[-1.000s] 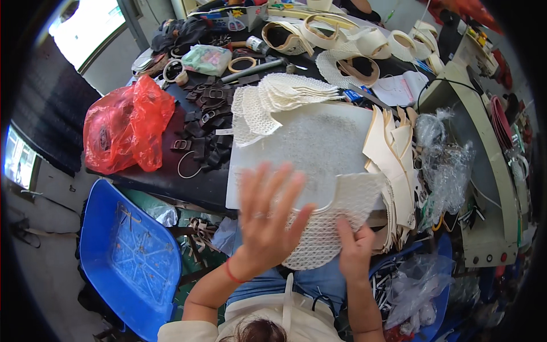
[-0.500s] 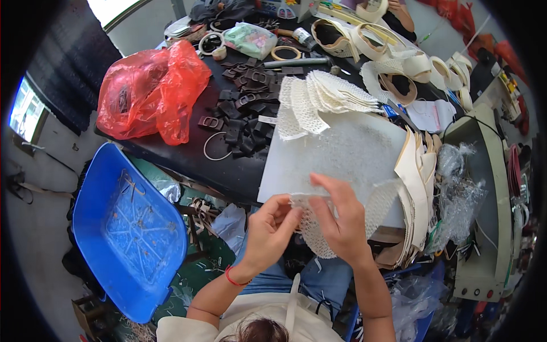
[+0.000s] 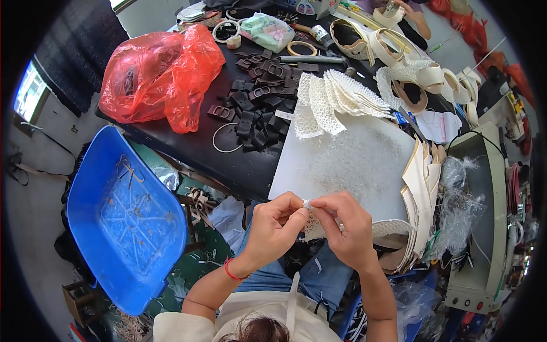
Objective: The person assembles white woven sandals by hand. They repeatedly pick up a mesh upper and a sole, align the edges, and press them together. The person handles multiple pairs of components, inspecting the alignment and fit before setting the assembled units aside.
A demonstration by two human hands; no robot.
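With fingertips pinched close together, my left hand (image 3: 276, 227) and my right hand (image 3: 345, 231) grip the end of a white woven mesh strip (image 3: 391, 227). The strip's body hangs below the fingers and curves out to the right behind my right wrist. Its pinched end looks small and folded; the fingers hide most of it. Just beyond my hands lies a scuffed white board (image 3: 356, 154). On the board's far edge a fanned pile of similar white woven strips (image 3: 325, 111) rests. A stack of cream strips (image 3: 421, 194) hangs over its right side.
Dark buckled straps (image 3: 256, 108) and a red plastic bag (image 3: 159, 80) cover the black table. A blue tub (image 3: 131, 222) stands at left. Rolled cream bands (image 3: 376, 45) lie at the back. Clear plastic wrap (image 3: 456, 199) sits at right, beside a metal trough (image 3: 484, 228).
My right hand has come down and closed its fingers on the strip's end beside my left fingertips. The view has shifted slightly, moving the table's things rightward.
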